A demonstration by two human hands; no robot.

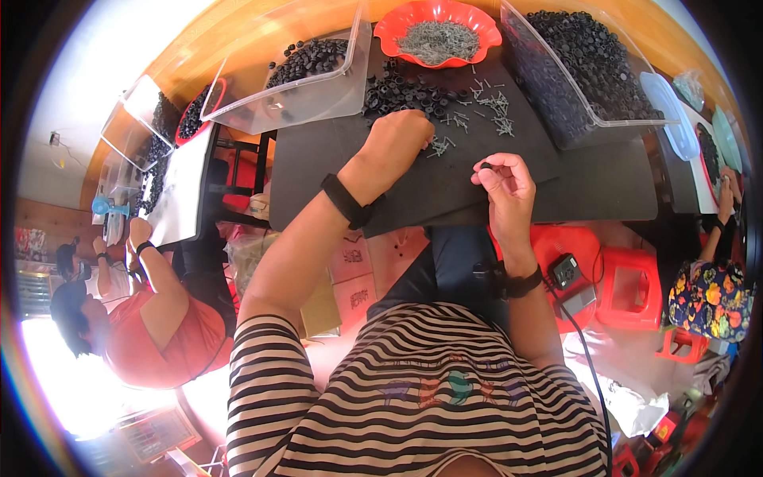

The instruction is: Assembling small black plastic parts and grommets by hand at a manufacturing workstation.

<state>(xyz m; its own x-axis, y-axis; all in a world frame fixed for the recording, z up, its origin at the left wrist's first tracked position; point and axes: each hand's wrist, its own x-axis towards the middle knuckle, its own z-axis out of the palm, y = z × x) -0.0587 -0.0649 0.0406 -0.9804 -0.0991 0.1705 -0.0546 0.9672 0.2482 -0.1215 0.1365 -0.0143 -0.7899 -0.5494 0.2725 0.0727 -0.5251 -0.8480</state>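
Observation:
Over the dark table [477,199], my left hand [395,147] is closed with its back up, fingertips down at a few loose screws [440,146]. Whatever may be in its fingers is hidden. To the right, my right hand [509,181] pinches a small round black cap [486,166] between thumb and fingers. A loose heap of black caps [401,94] lies just beyond my left hand. Several grey screws [498,107] are scattered right of that heap, farther from me than my right hand.
A red scalloped bowl [385,40] of screws stands at the far edge. Clear plastic bins with black caps flank it, one left [318,103] and one right [568,119]. A blue lid [669,115] leans by the right bin. Co-workers sit at left [171,334] and right [711,298].

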